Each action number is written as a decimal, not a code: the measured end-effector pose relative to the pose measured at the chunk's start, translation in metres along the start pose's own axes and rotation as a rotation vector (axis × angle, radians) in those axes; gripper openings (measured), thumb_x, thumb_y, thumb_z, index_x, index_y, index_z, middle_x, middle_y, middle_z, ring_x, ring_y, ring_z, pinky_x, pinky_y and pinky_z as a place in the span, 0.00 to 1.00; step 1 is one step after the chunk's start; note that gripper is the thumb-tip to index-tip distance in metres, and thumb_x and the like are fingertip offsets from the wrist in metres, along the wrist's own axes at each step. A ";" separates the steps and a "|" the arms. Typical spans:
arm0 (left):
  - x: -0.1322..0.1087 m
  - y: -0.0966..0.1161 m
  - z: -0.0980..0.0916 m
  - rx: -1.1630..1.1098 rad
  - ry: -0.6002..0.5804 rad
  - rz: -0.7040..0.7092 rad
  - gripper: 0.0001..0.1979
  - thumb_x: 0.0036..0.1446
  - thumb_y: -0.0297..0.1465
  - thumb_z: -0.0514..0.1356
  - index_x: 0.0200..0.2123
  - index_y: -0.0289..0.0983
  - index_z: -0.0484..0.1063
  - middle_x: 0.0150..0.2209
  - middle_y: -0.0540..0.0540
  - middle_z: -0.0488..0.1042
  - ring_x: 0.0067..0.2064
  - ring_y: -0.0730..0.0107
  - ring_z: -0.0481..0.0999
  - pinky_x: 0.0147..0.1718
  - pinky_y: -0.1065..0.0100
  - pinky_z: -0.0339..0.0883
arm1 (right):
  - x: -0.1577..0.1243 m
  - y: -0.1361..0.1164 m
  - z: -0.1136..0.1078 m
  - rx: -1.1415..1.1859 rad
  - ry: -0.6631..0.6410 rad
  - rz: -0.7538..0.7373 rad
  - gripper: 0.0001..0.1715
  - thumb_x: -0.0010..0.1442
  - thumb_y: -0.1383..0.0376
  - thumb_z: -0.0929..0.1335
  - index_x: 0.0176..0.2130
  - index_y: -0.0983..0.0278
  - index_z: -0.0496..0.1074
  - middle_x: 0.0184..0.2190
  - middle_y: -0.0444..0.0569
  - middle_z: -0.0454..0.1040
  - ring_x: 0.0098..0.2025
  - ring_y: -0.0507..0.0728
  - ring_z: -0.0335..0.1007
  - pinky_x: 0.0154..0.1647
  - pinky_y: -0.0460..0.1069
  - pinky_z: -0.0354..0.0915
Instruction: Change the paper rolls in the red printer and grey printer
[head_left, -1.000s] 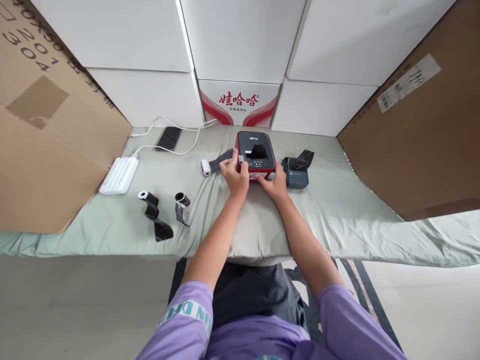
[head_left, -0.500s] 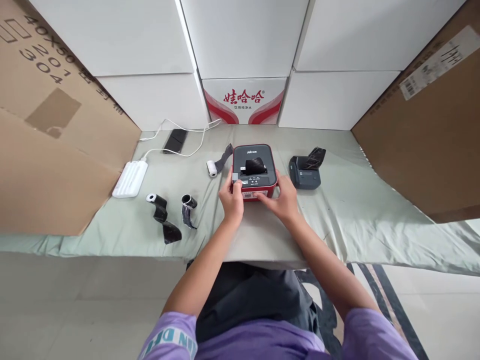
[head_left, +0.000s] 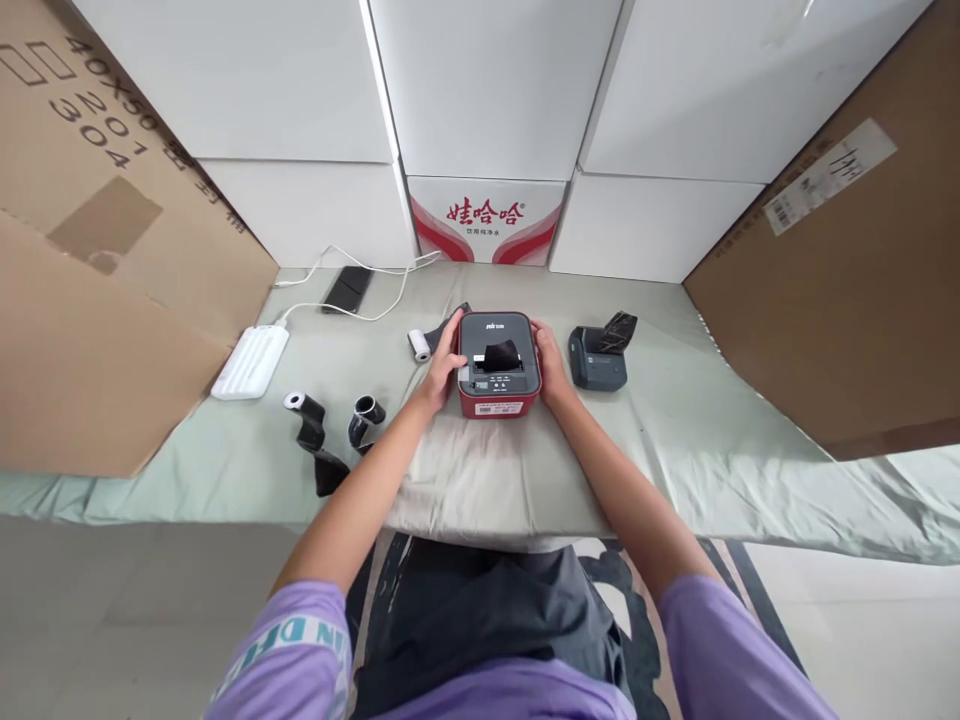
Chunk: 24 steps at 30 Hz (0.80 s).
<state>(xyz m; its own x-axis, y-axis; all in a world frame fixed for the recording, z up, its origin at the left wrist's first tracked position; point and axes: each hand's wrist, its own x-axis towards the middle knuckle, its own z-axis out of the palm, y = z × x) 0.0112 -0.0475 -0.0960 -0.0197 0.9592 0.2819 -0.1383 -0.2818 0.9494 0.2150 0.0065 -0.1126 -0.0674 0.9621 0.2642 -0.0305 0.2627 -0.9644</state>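
A small red label printer (head_left: 499,365) with a dark grey top stands on the pale green cloth (head_left: 675,440) in front of me. My left hand (head_left: 440,368) presses against its left side and my right hand (head_left: 550,365) against its right side, so both hands hold it. A dark strip sticks out of its top slot. A white paper roll (head_left: 417,344) with a dark tail lies just left of my left hand.
A dark grey printer (head_left: 598,357) stands to the right. Two black rolls (head_left: 309,430) (head_left: 363,418), a white power bank (head_left: 250,362), a phone (head_left: 348,288) and a white cable lie on the left. White boxes and brown cartons wall in the back and sides.
Both hands have slid from the printer's front edge to its left and right sides. The printer sits slightly nearer to me than a second ago.
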 end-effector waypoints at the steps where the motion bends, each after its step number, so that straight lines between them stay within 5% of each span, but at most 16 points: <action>1: 0.000 -0.002 -0.001 -0.021 -0.025 0.014 0.43 0.49 0.36 0.55 0.71 0.46 0.56 0.72 0.48 0.60 0.72 0.58 0.60 0.69 0.56 0.59 | 0.001 0.006 0.004 0.031 -0.009 -0.008 0.37 0.64 0.38 0.61 0.57 0.60 0.69 0.61 0.53 0.73 0.64 0.61 0.67 0.68 0.61 0.62; 6: -0.010 -0.003 -0.001 -0.028 -0.089 0.008 0.46 0.51 0.41 0.59 0.73 0.47 0.52 0.73 0.49 0.58 0.73 0.55 0.58 0.69 0.55 0.59 | -0.007 0.012 0.010 0.083 0.002 -0.009 0.40 0.64 0.35 0.59 0.59 0.59 0.68 0.62 0.53 0.73 0.65 0.62 0.67 0.68 0.61 0.63; 24: -0.011 -0.010 0.000 0.017 -0.032 0.041 0.51 0.52 0.57 0.61 0.74 0.46 0.49 0.75 0.44 0.53 0.74 0.54 0.56 0.68 0.56 0.60 | -0.004 0.012 0.008 0.090 0.000 -0.020 0.38 0.64 0.36 0.59 0.56 0.59 0.68 0.58 0.54 0.75 0.60 0.62 0.72 0.63 0.59 0.68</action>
<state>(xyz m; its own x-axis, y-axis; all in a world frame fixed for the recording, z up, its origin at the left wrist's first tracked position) 0.0126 -0.0555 -0.1088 0.0067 0.9459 0.3245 -0.1211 -0.3214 0.9392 0.2068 0.0053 -0.1255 -0.0655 0.9568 0.2834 -0.1210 0.2743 -0.9540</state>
